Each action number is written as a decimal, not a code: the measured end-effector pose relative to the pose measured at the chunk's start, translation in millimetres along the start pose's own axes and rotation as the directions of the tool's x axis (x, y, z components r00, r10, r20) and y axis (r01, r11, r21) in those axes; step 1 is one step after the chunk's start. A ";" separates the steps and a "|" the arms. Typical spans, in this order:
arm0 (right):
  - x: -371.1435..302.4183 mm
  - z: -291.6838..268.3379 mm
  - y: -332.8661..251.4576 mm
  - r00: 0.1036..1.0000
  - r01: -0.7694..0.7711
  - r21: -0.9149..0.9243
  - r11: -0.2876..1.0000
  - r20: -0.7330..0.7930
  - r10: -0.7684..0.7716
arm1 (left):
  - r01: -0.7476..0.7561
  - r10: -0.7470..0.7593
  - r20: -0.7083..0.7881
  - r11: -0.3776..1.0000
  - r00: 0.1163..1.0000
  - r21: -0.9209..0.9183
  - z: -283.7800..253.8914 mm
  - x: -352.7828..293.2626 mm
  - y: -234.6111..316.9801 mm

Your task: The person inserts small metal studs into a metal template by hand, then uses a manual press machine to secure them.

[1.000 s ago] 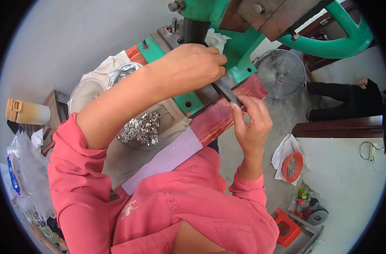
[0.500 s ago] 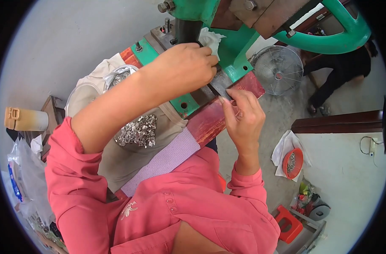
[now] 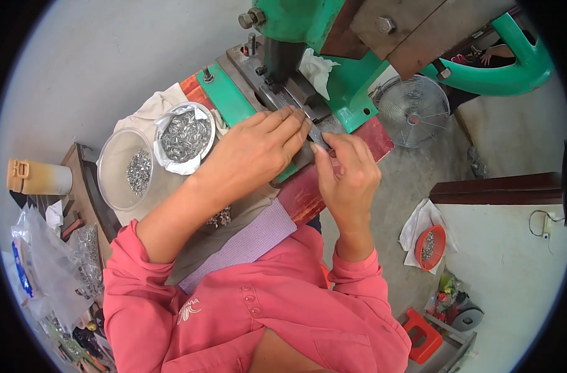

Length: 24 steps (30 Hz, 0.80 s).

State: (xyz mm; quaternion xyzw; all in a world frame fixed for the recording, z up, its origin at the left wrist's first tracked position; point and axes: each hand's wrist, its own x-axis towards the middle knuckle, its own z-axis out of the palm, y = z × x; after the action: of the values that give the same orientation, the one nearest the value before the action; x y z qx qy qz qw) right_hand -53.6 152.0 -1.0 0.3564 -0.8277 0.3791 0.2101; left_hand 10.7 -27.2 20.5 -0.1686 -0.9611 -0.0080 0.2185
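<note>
Metal strip at the press – right hand on one end, left hand up by the die

So, head view, looking down. The strip is this narrow grey piece lying at a slant at the front of the green press. Its near end sits between the right thumb and forefinger – they're closed in a pinch on it, with the other fingers curled alongside. The rest runs up and to the left, away from that pinch, toward the dark block of the die.

Left hand is palm down, fingers close together and bent, tips right beside the strip's upper stretch. Can't tell if those fingers are gripping anything or just resting there, since the back of the hand covers whatever's underneath.

Below the hands there's a worn reddish board with a purple mat next to it. Off past the left forearm: a round bowl with a white liner, full of thin silvery pieces, and a clear tub with smaller bits. A little pile of metal pieces pokes out from under that forearm.
</note>
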 end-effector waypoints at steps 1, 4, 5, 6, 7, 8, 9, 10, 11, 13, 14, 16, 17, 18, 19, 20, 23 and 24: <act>3.4 5.6 1.8 0.999 0.038 -0.004 0.999 -0.018 -0.038 | 0.020 -0.020 0.005 0.999 1.000 0.027 1.3 -1.5 0.0; 6.4 18.4 5.8 0.998 0.042 0.010 0.999 -0.050 -0.041 | 0.041 -0.041 -0.013 0.998 0.999 0.055 9.3 -2.2 -9.2; 5.9 21.7 7.3 0.998 0.016 0.032 0.999 -0.059 -0.014 | 0.036 -0.036 0.012 0.999 0.999 0.036 8.8 -1.9 -10.4; 4.7 23.9 9.2 0.998 0.015 0.032 0.999 -0.059 -0.013 | 0.035 -0.036 0.013 0.999 0.999 0.035 10.1 -1.7 -10.9; 3.4 26.0 11.5 0.996 -0.013 0.088 0.996 -0.092 0.021 | 0.047 -0.047 -0.002 0.999 0.999 0.026 12.6 -1.3 -11.0; 1.9 27.1 13.1 0.991 -0.037 0.144 0.989 -0.121 0.055 | 0.060 -0.060 -0.016 0.998 0.998 0.016 14.7 -1.5 -10.4; 2.4 29.1 15.1 0.991 -0.038 0.142 0.989 -0.121 0.056 | 0.059 -0.059 -0.016 0.998 0.998 0.014 17.2 -1.6 -11.5; 5.2 32.2 17.7 0.989 -0.022 0.186 0.982 -0.141 0.049 | 0.067 -0.066 -0.033 0.998 0.997 0.006 20.1 -1.5 -14.0; 7.4 35.5 20.0 0.986 -0.005 0.230 0.973 -0.159 0.043 | 0.077 -0.077 -0.049 0.997 0.996 -0.002 23.0 -2.2 -15.7; 15.0 36.3 31.2 0.995 -0.052 0.391 0.919 -0.054 0.079 | 0.091 -0.091 -0.068 0.996 0.994 -0.014 25.7 -2.6 -18.4; 19.7 34.1 35.3 0.994 -0.112 0.541 0.833 0.064 0.092 | 0.113 -0.114 -0.083 0.993 0.990 -0.020 24.1 -6.6 -19.3; 32.2 28.8 43.4 0.980 -0.189 0.566 0.802 0.165 0.115 | 0.163 -0.176 -0.119 0.980 0.977 -0.117 32.3 -18.0 -18.3; 38.2 33.2 45.6 0.949 -0.314 0.534 0.785 0.174 0.261 | 0.100 -0.139 -0.220 0.979 0.966 -0.177 40.9 -20.7 -18.9; 46.6 30.2 47.6 0.909 -0.399 0.245 0.884 0.229 0.348 | 0.145 -0.165 -0.224 0.984 0.961 -0.100 40.7 -18.8 -11.8; 47.8 37.6 60.0 0.926 -0.365 0.269 0.891 0.201 0.319 | 0.084 -0.079 -0.121 0.996 0.990 0.038 33.5 -15.9 -10.2; 52.5 46.1 82.3 0.851 -0.496 0.309 0.812 0.358 0.384 | 0.111 -0.062 -0.436 0.990 0.898 0.087 49.7 -15.4 -11.0; 60.6 38.5 137.4 0.890 -0.275 0.203 0.940 0.424 0.169 | 0.019 -0.119 -0.510 0.980 0.852 -0.197 88.3 7.7 -5.1; 60.8 48.0 236.9 0.866 -0.318 0.288 0.903 0.475 0.154 | -0.078 0.018 -0.630 0.995 0.776 -0.068 110.3 31.9 -2.9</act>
State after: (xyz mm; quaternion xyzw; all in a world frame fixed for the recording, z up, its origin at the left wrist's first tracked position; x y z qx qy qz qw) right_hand -274.8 197.0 -106.5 0.3593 -0.8084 0.4553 -0.1000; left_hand -63.4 -9.9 -65.6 -0.1904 -0.8272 -0.1017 0.5188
